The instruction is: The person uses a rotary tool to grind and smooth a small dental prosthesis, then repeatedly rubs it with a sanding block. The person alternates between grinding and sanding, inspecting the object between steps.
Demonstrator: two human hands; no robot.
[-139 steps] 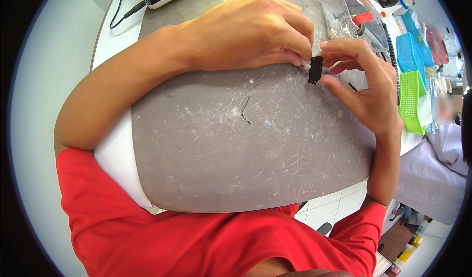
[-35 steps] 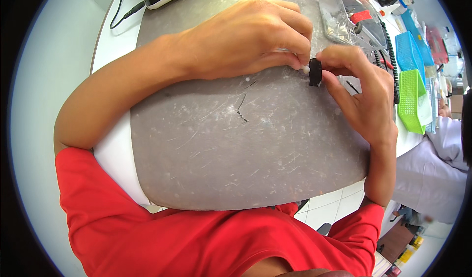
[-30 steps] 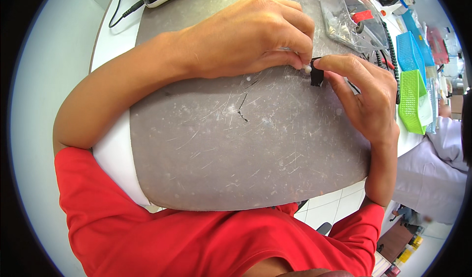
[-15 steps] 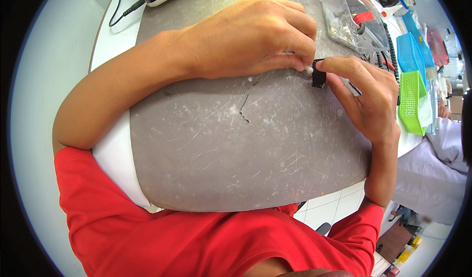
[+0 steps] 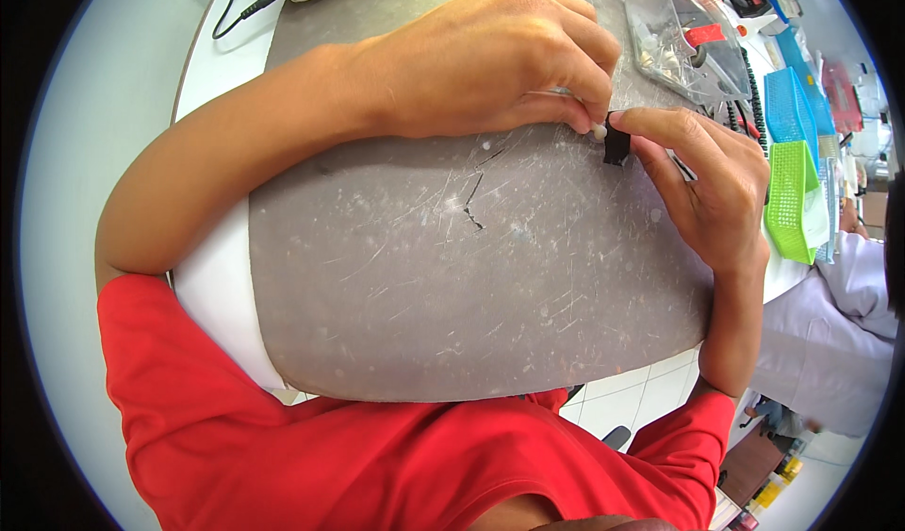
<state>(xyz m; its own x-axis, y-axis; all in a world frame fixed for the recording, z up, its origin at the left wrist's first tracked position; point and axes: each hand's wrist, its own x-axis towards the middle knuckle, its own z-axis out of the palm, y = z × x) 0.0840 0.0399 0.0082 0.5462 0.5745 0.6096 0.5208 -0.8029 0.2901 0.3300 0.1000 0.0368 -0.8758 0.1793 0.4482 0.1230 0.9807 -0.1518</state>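
Tabletop: white (image 5: 212, 290), showing from here as a strip along the mat's left edge and again on the right.
Grey mat: scratched (image 5: 405, 286), its curved near edge close to the red shirt; a broad bare stretch lies between the forearms, plenty of room to move nearer the body.
Left hand: reaching in from the left (image 5: 504, 59), finger and thumb drawn into a pinch around a small white-tipped piece.
Right hand: at the mat's right side (image 5: 707, 168), thumb and forefinger closed on the black piece.
Clear plastic box: just beyond the right hand (image 5: 724, 80), crowding that side.
Green basket: near the right wrist (image 5: 790, 206).
Black piece: between both hands (image 5: 617, 144), over the mat.
White tip: beside the black piece (image 5: 599, 132); whether they touch, I can't tell.
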